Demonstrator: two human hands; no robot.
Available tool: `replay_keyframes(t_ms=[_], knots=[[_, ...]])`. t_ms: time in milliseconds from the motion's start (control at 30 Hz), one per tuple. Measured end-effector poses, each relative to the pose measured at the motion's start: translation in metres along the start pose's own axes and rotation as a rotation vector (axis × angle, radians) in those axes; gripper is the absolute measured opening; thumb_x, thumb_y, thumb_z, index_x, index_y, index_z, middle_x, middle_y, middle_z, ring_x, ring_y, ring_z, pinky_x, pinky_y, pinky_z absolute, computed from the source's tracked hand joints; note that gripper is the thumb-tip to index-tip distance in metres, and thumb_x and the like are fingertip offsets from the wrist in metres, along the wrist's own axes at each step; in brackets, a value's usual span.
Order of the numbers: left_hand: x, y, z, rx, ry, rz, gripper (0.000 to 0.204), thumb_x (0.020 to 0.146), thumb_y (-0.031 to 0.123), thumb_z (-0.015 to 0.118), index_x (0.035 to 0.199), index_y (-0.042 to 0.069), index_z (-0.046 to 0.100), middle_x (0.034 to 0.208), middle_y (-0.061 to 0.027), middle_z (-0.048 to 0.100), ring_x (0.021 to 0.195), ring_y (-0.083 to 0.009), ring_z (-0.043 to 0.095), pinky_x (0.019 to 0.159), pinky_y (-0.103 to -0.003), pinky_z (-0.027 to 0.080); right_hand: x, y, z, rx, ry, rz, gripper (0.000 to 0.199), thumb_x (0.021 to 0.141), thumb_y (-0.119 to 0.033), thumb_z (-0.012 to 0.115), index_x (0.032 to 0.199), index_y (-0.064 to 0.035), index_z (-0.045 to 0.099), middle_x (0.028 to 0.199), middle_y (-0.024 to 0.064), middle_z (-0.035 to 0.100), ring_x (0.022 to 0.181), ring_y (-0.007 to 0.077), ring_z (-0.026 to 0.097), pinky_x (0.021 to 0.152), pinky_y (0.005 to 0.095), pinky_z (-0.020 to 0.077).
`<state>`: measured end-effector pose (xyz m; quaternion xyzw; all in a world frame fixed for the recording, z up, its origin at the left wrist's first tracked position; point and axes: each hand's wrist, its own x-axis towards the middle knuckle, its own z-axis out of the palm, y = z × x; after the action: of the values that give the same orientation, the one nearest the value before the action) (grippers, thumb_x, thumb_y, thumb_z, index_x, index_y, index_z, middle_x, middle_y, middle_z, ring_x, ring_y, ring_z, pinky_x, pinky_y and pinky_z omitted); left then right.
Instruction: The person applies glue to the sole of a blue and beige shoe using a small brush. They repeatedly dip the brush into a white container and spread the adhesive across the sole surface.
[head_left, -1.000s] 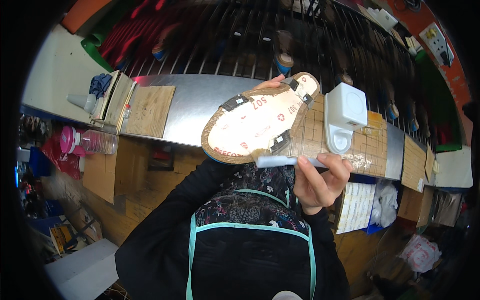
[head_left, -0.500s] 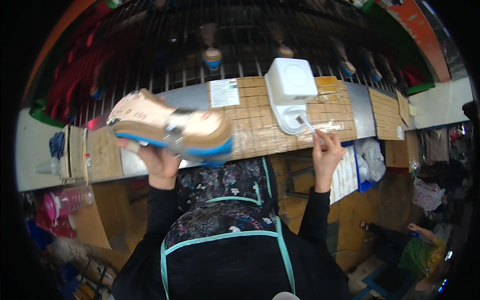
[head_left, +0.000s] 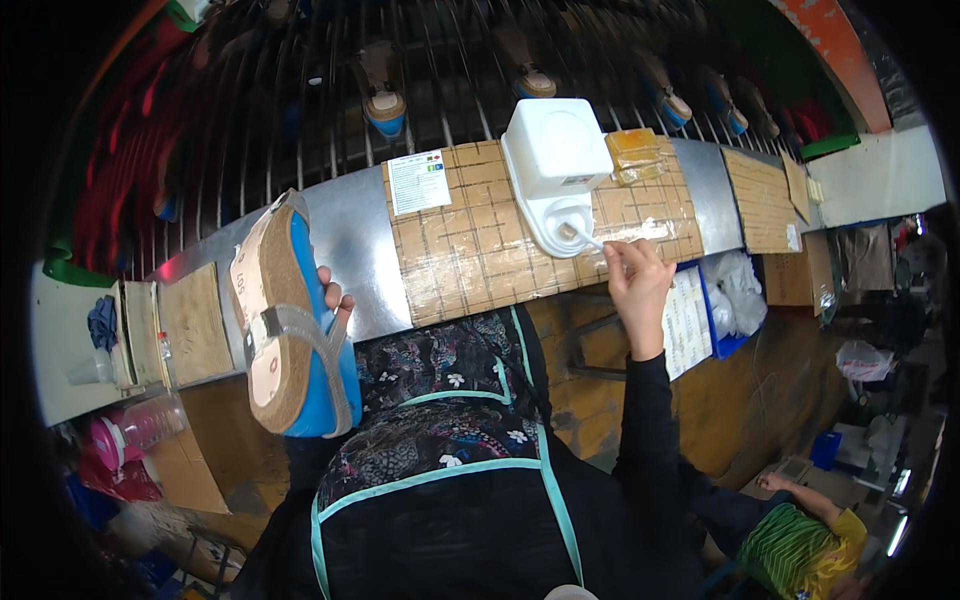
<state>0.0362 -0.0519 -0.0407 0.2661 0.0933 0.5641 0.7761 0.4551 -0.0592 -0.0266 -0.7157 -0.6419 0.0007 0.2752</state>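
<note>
My left hand (head_left: 340, 298) is closed round a blue shoe last (head_left: 343, 385) with a cork footbed (head_left: 287, 385) on it. A greyish see-through strap (head_left: 325, 345) wraps across it, and the pale underside faces left. Most of this hand is hidden behind the last; only some fingertips show. In a pinch, my right hand (head_left: 640, 290) holds a thin white stick-like brush (head_left: 590, 240). Its far end dips into the small round cup of a white dispenser (head_left: 560, 145). The brush's tip is too small to make out.
Taped cardboard (head_left: 455, 265) covers the metal bench, with a printed sheet (head_left: 418, 183) and a yellowish block (head_left: 637, 157) on it. Behind runs a rack of bars (head_left: 450, 90) bearing several blue lasts. A blue bin (head_left: 725, 335) stands at right; a person (head_left: 800, 535) sits lower right.
My left hand has swung the last from lying sideways over the bench to upright, lower and nearer me. The brush stays at the cup. My view has shifted slightly.
</note>
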Motion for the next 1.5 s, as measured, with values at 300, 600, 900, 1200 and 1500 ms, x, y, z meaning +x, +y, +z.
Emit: replay_keyframes(t_ms=[300,600,900,1200,1500], knots=[[0.021,-0.029,0.034,0.229,0.451,-0.069,0.082,0.093,0.069,0.032,0.144,0.006,0.034,0.131,-0.017,0.053,0.115,-0.0244,0.058,0.089,-0.036,0.054,-0.002,-0.014,0.013,0.937,-0.264,0.373,0.016,0.089,-0.014,0.068,0.096,0.0001,0.07,0.076,-0.0013,0.065,0.068,0.0078,0.054,0.063,0.023,0.0404],[0.035,-0.045,0.079,0.449,0.287,-0.02,0.079,0.093,0.066,0.04,0.133,-0.002,0.047,0.121,-0.0171,0.061,0.104,-0.0199,0.065,0.089,-0.032,0.054,-0.006,-0.149,-0.019,0.661,0.129,-0.281,0.023,0.078,-0.008,0.076,0.101,-0.011,0.076,0.088,0.0016,0.059,0.07,0.0126,0.053,0.071,0.0259,0.0413],[0.007,-0.031,0.076,0.898,0.278,0.169,0.068,0.093,0.054,0.05,0.12,-0.008,0.055,0.103,-0.0133,0.065,0.093,-0.0161,0.061,0.081,-0.028,0.048,-0.01,-0.182,0.005,0.824,0.04,-0.251,0.026,0.078,-0.007,0.076,0.103,-0.0128,0.076,0.092,0.0055,0.053,0.074,0.0133,0.051,0.077,0.0264,0.0378],[0.001,-0.018,0.07,1.01,0.3,0.076,0.094,0.083,0.077,0.048,0.122,-0.008,0.053,0.108,-0.0128,0.064,0.095,-0.0168,0.063,0.082,-0.028,0.051,0.011,-0.196,0.008,0.704,0.1,-0.41,0.025,0.08,0.0,0.073,0.103,-0.0069,0.075,0.095,0.0049,0.052,0.078,0.0127,0.053,0.068,0.0237,0.043],[0.003,-0.016,0.071,0.892,0.265,0.096,0.082,0.088,0.068,0.049,0.121,-0.007,0.054,0.106,-0.0136,0.065,0.094,-0.0174,0.064,0.08,-0.028,0.051,0.014,-0.189,0.012,0.817,0.014,-0.42,0.027,0.073,-0.005,0.078,0.099,-0.0115,0.076,0.086,0.003,0.056,0.079,0.0163,0.054,0.073,0.0286,0.0372]])
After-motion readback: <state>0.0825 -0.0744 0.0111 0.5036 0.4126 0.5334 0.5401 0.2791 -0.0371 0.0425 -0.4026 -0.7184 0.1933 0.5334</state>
